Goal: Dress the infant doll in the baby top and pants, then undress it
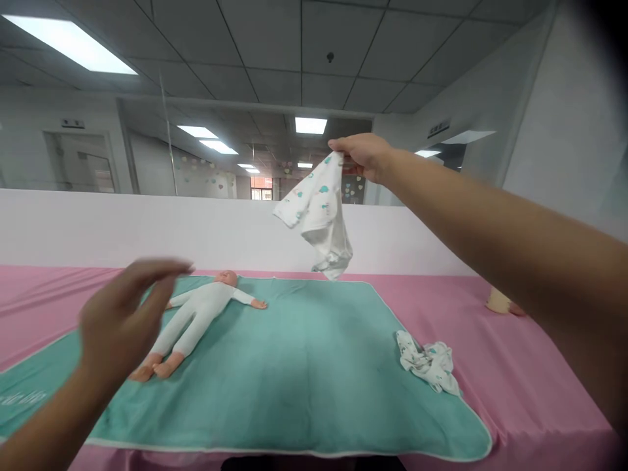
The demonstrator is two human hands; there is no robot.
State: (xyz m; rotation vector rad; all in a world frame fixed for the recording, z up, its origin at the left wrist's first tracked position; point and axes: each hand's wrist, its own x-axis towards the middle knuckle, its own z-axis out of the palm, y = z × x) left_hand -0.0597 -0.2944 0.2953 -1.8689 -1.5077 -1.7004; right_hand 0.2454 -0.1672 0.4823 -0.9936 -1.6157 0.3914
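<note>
My right hand (363,156) is raised and pinches a white baby garment (321,209) with a small green print by its upper edge. The cloth hangs down in folds, clear of the surface below. My left hand (130,311) is in the air at the left, slightly blurred, its thumb and fingers apart with nothing between them. Behind that hand a baby doll (201,311) in a white long-sleeved suit lies on its back on a green mat (304,373). A second printed white cloth (429,361) lies crumpled on the mat's right side.
The mat lies on a pink table cover (534,366). At the right, a beige object (498,301) is partly hidden by my right arm. A low white wall (122,229) with glass above it borders the far side.
</note>
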